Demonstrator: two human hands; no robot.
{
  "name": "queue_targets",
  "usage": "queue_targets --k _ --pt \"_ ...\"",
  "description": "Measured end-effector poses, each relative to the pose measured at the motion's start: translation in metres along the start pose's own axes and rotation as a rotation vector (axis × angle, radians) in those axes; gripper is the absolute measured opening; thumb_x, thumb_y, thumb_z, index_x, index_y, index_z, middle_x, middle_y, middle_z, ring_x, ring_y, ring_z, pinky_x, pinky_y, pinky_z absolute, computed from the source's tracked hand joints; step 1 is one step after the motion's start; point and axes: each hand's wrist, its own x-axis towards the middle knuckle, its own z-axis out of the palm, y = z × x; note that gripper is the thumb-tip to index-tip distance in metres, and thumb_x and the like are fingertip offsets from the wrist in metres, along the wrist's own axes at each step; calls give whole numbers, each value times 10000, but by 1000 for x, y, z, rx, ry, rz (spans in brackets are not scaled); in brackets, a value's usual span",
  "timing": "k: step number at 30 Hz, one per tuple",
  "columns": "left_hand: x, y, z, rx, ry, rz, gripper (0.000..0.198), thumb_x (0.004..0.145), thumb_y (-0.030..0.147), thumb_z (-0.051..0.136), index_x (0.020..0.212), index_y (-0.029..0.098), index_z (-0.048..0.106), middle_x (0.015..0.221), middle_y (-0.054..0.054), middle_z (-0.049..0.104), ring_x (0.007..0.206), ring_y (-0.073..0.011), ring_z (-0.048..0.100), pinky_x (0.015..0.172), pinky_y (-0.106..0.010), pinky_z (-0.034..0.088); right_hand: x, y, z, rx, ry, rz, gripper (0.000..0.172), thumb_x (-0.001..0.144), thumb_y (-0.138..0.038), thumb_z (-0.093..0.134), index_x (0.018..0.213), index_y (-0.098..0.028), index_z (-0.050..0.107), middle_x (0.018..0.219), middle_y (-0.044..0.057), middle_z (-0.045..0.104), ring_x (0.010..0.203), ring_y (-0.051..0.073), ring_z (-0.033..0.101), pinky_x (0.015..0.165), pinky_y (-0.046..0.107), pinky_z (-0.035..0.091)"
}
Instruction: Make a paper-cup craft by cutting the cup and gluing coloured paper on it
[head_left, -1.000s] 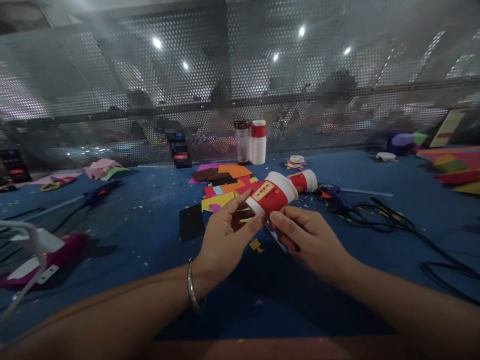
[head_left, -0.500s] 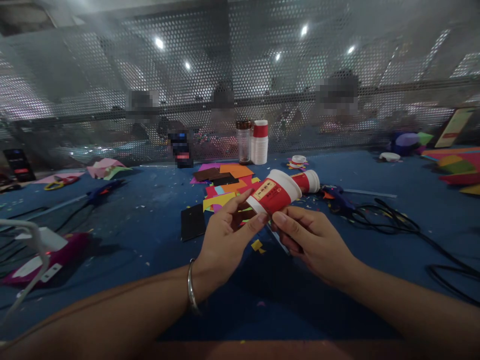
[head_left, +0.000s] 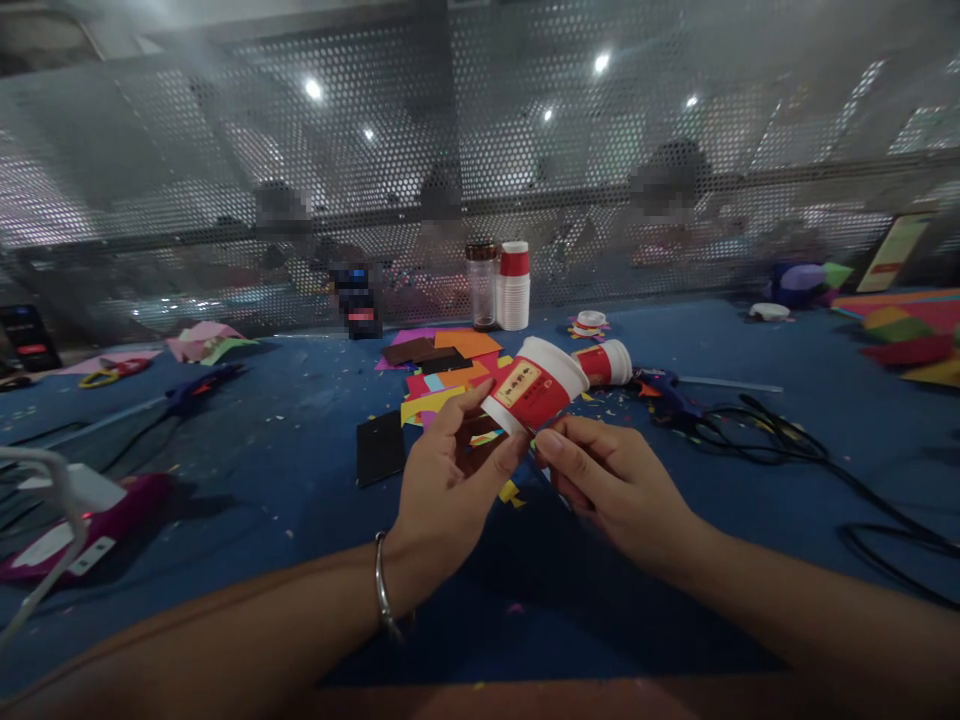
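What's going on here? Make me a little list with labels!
held thing: red and white paper cup, tipped sideways, rim pointing away
left hand: fingertips pinch the cup's base
right hand: thumb and fingers at the base too
just behind: second red and white cup, lying on its side
table: blue table, scattered with scraps
also there: coloured paper sheets, blue glue gun

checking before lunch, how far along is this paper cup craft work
Looks done: coloured paper sheets cut, scraps strewn about; a second cup lies on its side. In hand: left hand and right hand pinch the base of a paper cup. Left: probably decorating it; stacked cups stand untouched.
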Motion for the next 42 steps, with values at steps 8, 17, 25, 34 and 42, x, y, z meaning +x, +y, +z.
queue_targets --k 8,17,25,34,42 --pt "1 -1 -1 5 -8 8 407 802 276 732 1175 197 590 1122 -82 725 1000 -212 701 874 -362 580 2 1 0 -20 -10 31 416 904 -549 537 670 -207 511 471 -83 392 395 62 306 363 212 231" --pt "2 -4 -6 97 -42 74 426 812 268 717 1209 203 577 1211 -102 668 1069 -229 668 938 -403 558 2 1 0 26 -5 67 400 885 -543 559 688 -198 518 480 -87 388 400 57 306 367 198 229" --pt "1 -4 -10 363 -44 215 421 809 229 694 1220 227 602 1222 -99 638 1062 -245 644 921 -421 552 0 2 -1 2 -14 68 408 891 -549 541 699 -190 542 465 -85 388 391 56 299 357 195 225" --pt "4 -4 -8 132 -51 71 510 794 292 741 1269 224 569 1276 -102 642 1111 -239 644 961 -404 538 2 3 -4 -28 -13 24 398 903 -523 547 679 -195 522 496 -80 383 420 62 310 384 206 241" --pt "8 -4 -3 -214 -42 -192 394 807 327 737 1161 184 638 1164 -97 708 1040 -224 681 976 -389 527 2 4 -6 -48 -25 -25 375 920 -485 548 674 -206 503 523 -81 363 443 70 301 405 224 239"
